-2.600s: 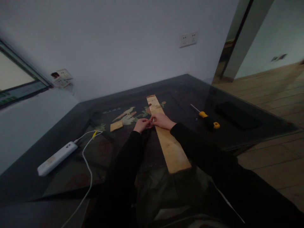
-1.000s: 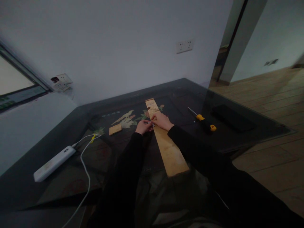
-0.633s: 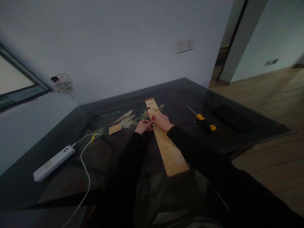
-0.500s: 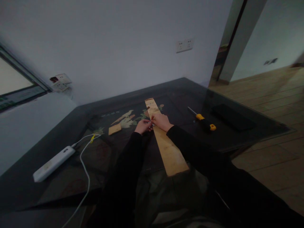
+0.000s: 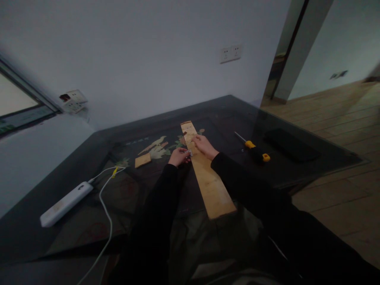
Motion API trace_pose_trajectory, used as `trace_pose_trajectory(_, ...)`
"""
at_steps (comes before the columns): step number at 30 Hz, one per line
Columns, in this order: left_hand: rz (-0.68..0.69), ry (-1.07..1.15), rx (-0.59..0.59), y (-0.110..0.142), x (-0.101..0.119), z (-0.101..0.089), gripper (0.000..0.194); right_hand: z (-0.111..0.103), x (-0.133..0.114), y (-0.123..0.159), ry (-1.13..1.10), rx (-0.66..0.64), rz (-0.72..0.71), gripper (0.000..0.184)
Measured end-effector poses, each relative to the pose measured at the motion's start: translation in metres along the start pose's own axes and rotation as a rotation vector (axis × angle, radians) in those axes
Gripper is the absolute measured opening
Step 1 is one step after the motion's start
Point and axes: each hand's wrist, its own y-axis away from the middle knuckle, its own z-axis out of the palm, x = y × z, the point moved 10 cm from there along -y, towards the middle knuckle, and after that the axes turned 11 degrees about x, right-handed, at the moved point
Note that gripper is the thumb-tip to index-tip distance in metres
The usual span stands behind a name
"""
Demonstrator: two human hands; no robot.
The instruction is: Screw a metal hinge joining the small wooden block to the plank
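A long pale wooden plank (image 5: 208,182) lies lengthwise on the dark glass-topped table (image 5: 89,221). My left hand (image 5: 178,156) is closed at the plank's left edge, its fingers pinching a small shiny metal piece (image 5: 189,152). My right hand (image 5: 203,145) rests on top of the plank a little farther away, fingers stretched forward over the wood. Both arms are in black sleeves.
A yellow-and-black screwdriver (image 5: 252,146) lies to the right of the plank, with a flat black object (image 5: 291,145) beyond it. A small wooden piece (image 5: 143,160) sits to the left. A white power strip (image 5: 63,203) with a white cable (image 5: 107,213) lies near the left edge.
My right hand has left the small metal piece and moved forward along the plank, opening flat. My left hand stays at the plank's edge, still pinching the piece.
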Motion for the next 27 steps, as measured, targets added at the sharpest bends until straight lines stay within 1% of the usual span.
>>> trace_pose_trajectory(2, 0.007, -0.001, 0.002, 0.0, 0.0, 0.0, 0.018, 0.004, 0.008, 0.002, -0.199, -0.068, 0.17, 0.024)
trace_pose_trajectory(3, 0.008, -0.002, 0.004, -0.001, 0.0, 0.0, 0.019, 0.005, 0.009, 0.003, -0.258, -0.088, 0.221, 0.025)
trace_pose_trajectory(7, 0.01, -0.009, 0.018, -0.002, -0.001, 0.0, 0.024, 0.002, 0.011, 0.004, -0.402, -0.068, 0.326, 0.02)
trace_pose_trajectory(9, 0.017, -0.02, 0.021, -0.002, 0.0, 0.0, 0.024, 0.005, 0.013, 0.006, -0.446, -0.097, 0.362, 0.018)
trace_pose_trajectory(10, 0.02, -0.026, 0.02, -0.001, 0.0, 0.0, 0.025, 0.008, 0.012, 0.006, -0.442, -0.126, 0.359, 0.018)
trace_pose_trajectory(14, 0.032, -0.032, 0.012, -0.001, 0.002, 0.001, 0.026, 0.014, 0.007, 0.01, -0.333, -0.263, 0.267, 0.019)
trace_pose_trajectory(18, 0.025, -0.035, 0.002, 0.0, 0.001, 0.001, 0.021, 0.016, 0.005, 0.013, -0.118, -0.382, 0.163, 0.015)
trace_pose_trajectory(20, 0.018, -0.036, 0.007, 0.0, 0.001, 0.0, 0.02, 0.015, 0.002, 0.013, 0.0, -0.412, 0.083, 0.013)
trace_pose_trajectory(23, 0.011, -0.038, 0.013, 0.001, 0.001, 0.0, 0.021, 0.016, -0.01, 0.015, 0.132, -0.448, -0.093, 0.007)
trace_pose_trajectory(25, 0.006, -0.032, 0.013, 0.001, 0.001, 0.0, 0.021, 0.019, -0.015, 0.018, 0.225, -0.469, -0.197, 0.01)
trace_pose_trajectory(27, 0.002, -0.023, 0.014, 0.0, 0.0, 0.0, 0.018, 0.02, -0.015, 0.018, 0.344, -0.456, -0.264, 0.014)
